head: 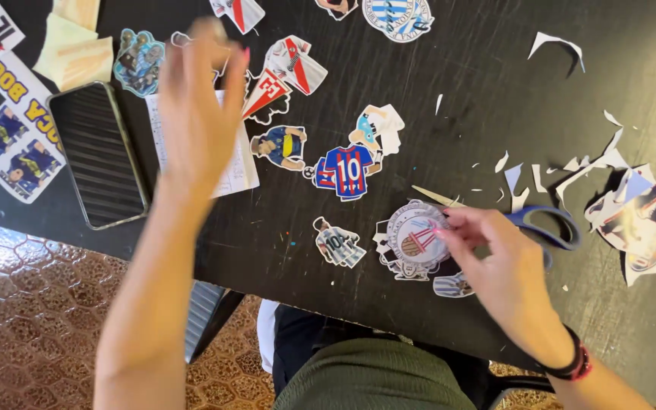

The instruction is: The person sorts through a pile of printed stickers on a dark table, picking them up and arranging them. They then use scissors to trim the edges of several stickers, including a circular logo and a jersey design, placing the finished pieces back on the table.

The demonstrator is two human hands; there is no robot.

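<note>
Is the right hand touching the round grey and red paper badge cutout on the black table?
Touching. The head view shows the right hand with its fingertips resting on the edge of the round grey and red paper badge cutout.

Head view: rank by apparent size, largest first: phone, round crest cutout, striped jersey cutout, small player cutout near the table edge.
1. Phone, clearly largest.
2. Round crest cutout, partly under the right hand.
3. Striped jersey cutout, close to the crest; ranking unsure.
4. Small player cutout, smallest.
</note>
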